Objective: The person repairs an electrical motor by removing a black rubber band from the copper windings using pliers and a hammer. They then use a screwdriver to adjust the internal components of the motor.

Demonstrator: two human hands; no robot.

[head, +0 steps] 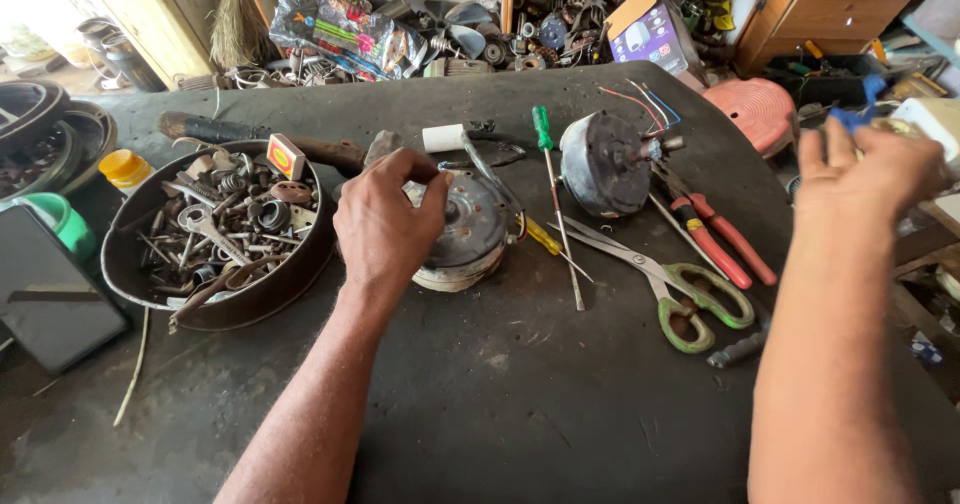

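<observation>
Left hand (385, 226) resting on the round motor housing (462, 232) near the middle of the dark desk (520, 404), fingers bent over its left rim, thumb and forefinger pinched near the top edge; whether something small sits between them, cannot tell. Right hand (868, 174) lifted at the far right edge of the desk, fingers loosely curled around something pale and blue, only partly visible; what exactly, not clear.

Housing lying flat, with a grey handle-like tool (490, 169) across its upper side. Second motor part (603, 164), dark and round with coloured wires, standing just beside to the right. Green-handled screwdriver (556, 214) between the two, yellow-handled one (545, 237) touching the housing on its right. Scissors (670, 289) with green loops and red-handled pliers (715, 239) further to the right. Bowl of bolts and springs (225, 229) close at the left, a small matchbox (285, 156) on its rim.

For good work here, probably best:
- press the housing down with the palm, to stop turning on the smooth desk;
- keep fingers on the rim, away from the winding wires at the right side;
- move the loose screwdrivers aside first, since easy to knock with the wrist;
- put any removed screws directly in the bowl, so near to the left hand.

Risk, as a judgement only: housing looks heavy and can slide if held by fingertips alone.
</observation>
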